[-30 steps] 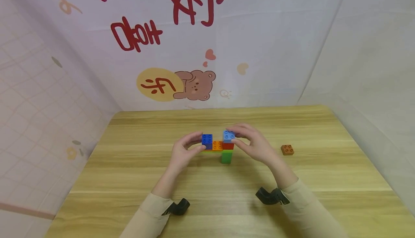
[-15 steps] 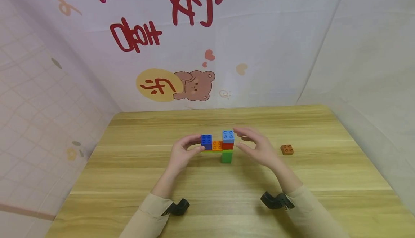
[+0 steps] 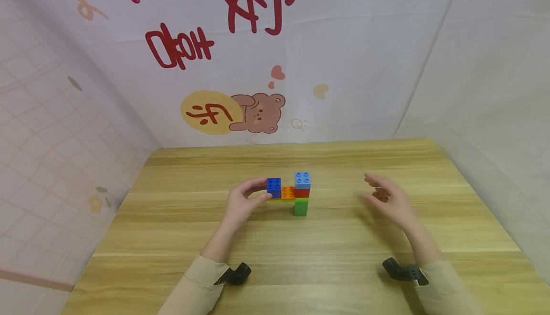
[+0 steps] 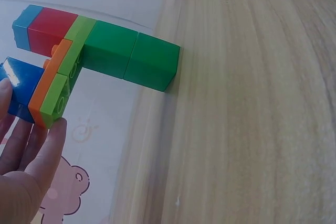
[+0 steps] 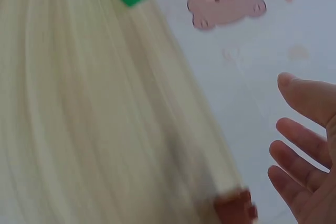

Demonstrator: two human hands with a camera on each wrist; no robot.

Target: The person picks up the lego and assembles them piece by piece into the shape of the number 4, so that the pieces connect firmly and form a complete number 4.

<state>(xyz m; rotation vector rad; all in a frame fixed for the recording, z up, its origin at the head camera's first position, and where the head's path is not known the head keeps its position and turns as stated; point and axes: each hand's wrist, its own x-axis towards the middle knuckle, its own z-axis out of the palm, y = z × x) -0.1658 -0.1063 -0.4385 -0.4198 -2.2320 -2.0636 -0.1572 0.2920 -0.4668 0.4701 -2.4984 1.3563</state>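
My left hand (image 3: 239, 206) grips the dark blue brick (image 3: 273, 187) between thumb and fingers, on the left arm of a built block structure. Beneath that brick lies an orange brick (image 4: 51, 80) over lime green ones (image 4: 55, 98). A column of two green bricks (image 4: 131, 53) holds this arm up from the table. On top of the column sit a red brick (image 3: 302, 193) and a light blue brick (image 3: 302, 180). To the right, my right hand (image 3: 397, 206) hovers with parted fingers over a small brown brick (image 3: 381, 195), partly covered by the hand.
The wooden table (image 3: 275, 257) reaches back to a white cloth wall (image 3: 365, 67) printed with a bear (image 3: 259, 113) and red characters. Similar cloth hangs along both sides. A black wrist mount (image 3: 404, 270) juts from the right sleeve, another mount (image 3: 237, 274) from the left.
My right hand has let go of the light blue brick and swung right, over to the brown brick. My left hand keeps its grip in the same spot.
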